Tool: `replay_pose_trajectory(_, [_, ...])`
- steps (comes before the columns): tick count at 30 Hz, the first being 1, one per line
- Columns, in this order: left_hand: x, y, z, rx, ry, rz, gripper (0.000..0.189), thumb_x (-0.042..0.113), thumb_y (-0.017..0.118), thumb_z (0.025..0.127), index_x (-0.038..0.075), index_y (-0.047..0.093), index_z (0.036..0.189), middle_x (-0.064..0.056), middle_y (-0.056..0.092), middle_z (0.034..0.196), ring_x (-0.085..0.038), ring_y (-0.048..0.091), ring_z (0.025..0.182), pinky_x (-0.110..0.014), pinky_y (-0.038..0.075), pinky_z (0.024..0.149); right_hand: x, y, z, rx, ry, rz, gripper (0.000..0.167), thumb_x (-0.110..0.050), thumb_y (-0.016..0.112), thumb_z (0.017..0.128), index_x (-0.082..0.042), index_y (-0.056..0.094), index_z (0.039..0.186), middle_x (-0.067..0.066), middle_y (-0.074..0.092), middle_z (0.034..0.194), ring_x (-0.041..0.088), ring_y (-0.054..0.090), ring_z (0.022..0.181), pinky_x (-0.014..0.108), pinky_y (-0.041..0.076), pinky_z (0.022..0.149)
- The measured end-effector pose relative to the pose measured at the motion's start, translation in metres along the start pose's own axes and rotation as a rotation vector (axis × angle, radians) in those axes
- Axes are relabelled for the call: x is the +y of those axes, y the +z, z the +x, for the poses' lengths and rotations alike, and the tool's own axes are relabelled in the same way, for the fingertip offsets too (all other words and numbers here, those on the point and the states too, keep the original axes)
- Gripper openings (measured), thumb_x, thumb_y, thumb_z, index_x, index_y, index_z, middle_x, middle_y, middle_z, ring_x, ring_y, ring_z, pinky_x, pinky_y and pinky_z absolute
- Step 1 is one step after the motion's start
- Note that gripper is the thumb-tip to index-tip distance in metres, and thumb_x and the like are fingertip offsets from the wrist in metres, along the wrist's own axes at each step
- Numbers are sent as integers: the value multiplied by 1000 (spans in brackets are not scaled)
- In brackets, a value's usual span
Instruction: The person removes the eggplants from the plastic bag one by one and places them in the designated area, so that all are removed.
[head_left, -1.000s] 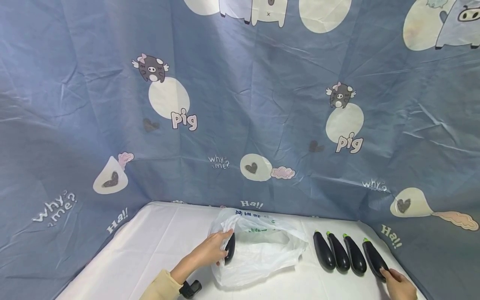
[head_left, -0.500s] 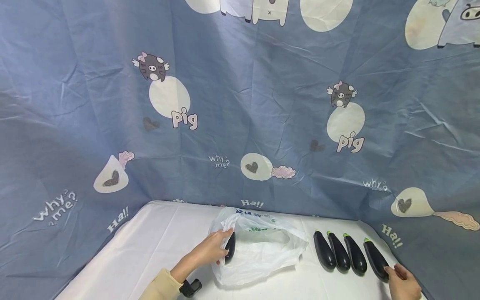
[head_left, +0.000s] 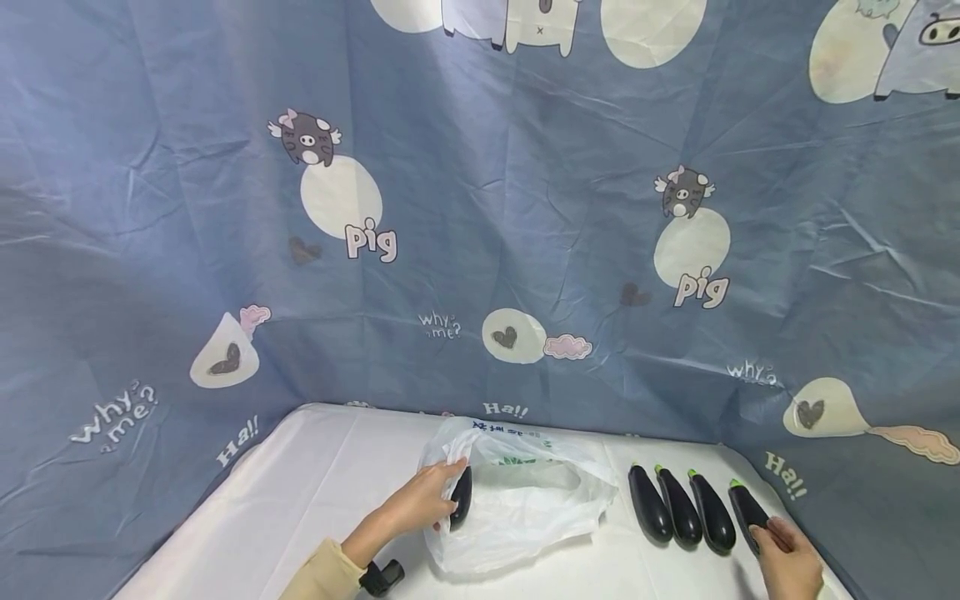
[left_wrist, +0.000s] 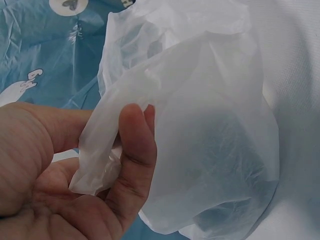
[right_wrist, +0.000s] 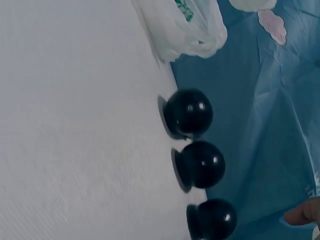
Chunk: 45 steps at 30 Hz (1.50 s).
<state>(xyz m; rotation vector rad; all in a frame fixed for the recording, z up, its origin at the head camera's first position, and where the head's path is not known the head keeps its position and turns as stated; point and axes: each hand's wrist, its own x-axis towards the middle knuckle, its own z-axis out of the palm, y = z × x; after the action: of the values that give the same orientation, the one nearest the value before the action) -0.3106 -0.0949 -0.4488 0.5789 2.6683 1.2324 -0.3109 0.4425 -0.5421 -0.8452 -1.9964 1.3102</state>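
My left hand (head_left: 427, 498) pinches the left edge of the opening of a white plastic bag (head_left: 517, 542) lying on the table. In the left wrist view the hand (left_wrist: 115, 175) has the bag's rim (left_wrist: 97, 150) between thumb and fingers. One dark eggplant (head_left: 462, 498) lies at the bag's left side, beside the fingers. Far right, my right hand (head_left: 791, 562) grips the lower part of the rightmost eggplant (head_left: 745, 507), covering its round end. Only a fingertip (right_wrist: 302, 212) shows in the right wrist view; that eggplant is out of sight there.
Several eggplants lie side by side on the white-covered table (head_left: 315, 500), right of the bag: a left one (head_left: 649, 504), a middle one (head_left: 679, 507) and another (head_left: 712, 512). A blue printed curtain (head_left: 465, 208) hangs behind and around the table.
My right hand first touched the eggplant's lower end, shifted right, then came back left over it with the thumb on its left side. The left hand and bag have stayed put.
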Motion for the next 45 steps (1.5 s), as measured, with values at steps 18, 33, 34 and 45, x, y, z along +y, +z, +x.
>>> replay_pose_trajectory(18, [0,1,0,15,10,10,70,-5,64,84,-1,36,147,-34,33,147,-14,54,44,-27,50,43,3,39,-11,-86,-42,-126,54,-28,68,87,-1,56,132,23,59,130,-21,40,65,1,34,54])
replay_pose_trajectory(33, [-3,2,1,31,15,28,70,-5,65,82,-2,37,146,-35,34,146,-13,55,43,-25,49,42,-75,29,-96,-297,-158,-100,51,-22,68,86,7,56,127,27,61,125,-12,53,73,5,44,63])
replay_pose_trajectory(34, [-2,2,1,30,14,28,70,-5,65,82,-2,37,146,-35,34,146,-13,55,43,-25,49,42,-76,30,-99,-308,-157,-100,51,-22,68,86,6,56,127,26,61,125,-19,45,71,0,40,61])
replay_pose_trajectory(45, [-2,1,1,23,9,26,70,-5,64,82,-1,37,147,-36,32,147,-13,55,43,-25,50,42,-48,80,-98,-304,-273,-57,48,-28,77,81,-1,63,119,10,72,107,-8,60,79,11,49,63])
